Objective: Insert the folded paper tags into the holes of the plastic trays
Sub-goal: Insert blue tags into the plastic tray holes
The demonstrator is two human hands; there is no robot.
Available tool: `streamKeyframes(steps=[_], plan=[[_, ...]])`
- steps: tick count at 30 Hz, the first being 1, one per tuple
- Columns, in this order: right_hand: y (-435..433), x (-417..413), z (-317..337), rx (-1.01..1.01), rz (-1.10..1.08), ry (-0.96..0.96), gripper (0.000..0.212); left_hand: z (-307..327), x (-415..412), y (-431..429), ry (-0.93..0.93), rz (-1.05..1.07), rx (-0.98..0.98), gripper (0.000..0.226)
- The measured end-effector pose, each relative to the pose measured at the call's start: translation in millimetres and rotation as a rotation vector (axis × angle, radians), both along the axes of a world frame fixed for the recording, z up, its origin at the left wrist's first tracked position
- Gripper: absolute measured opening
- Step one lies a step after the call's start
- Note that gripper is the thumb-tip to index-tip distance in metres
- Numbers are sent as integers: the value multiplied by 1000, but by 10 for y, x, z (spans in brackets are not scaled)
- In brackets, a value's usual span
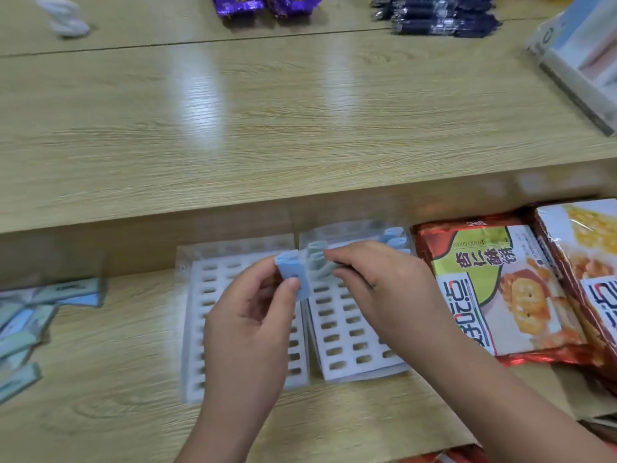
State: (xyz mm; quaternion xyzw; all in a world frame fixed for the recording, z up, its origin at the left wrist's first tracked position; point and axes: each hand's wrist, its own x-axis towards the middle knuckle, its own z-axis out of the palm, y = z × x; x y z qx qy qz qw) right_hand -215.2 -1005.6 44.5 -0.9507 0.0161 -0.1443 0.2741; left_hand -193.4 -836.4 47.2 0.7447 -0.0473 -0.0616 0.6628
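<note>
Two white plastic trays with rows of oval holes lie side by side on the lower shelf, the left tray (213,295) and the right tray (347,335). My left hand (250,322) pinches a folded blue paper tag (292,274) between thumb and fingers above the gap between the trays. My right hand (377,289) hovers over the far end of the right tray, fingers curled at a folded tag (322,270) standing there. A few more folded tags (395,240) sit in the holes at the right tray's far corner.
A pile of unfolded blue tags (30,322) lies at the left of the shelf. Snack bags (494,289) lie right of the trays. On the upper wooden surface (267,121) are purple packets (267,5), dark pens (440,15) and a box (581,61).
</note>
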Motion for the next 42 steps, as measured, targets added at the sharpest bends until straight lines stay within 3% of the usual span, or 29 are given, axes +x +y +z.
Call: streamKeyframes(steps=[6,9,13,15,19,24,28,31,38,42], plan=[[89,-2,-51,-328,120,106,60,4,-14,3,-43,-23,35,32],[78,-1,8,-345,75,18,50,18,-20,27,-61,-41,79,37],[-29,-50,292,138,116,-3,39,72,-25,35,-145,-101,163,43],[-74,-86,452,246,174,-8,30,141,-42,-21,-221,-172,195,42],[-302,-286,651,234,103,-20,19,185,-88,-163,-245,-295,277,46],[-664,-723,602,185,-53,34,19,-69,-151,-68,-575,-331,660,25],[-651,-852,365,120,-48,70,12,-242,-246,-20,-730,-446,835,29],[-620,-884,237,36,-27,83,11,-310,-279,-39,-754,-506,948,33],[-643,-976,174,-33,58,76,21,-374,-294,-7,-733,-530,976,31],[-499,-999,104,-157,-35,158,16,-334,-300,-13,-709,-543,985,28]])
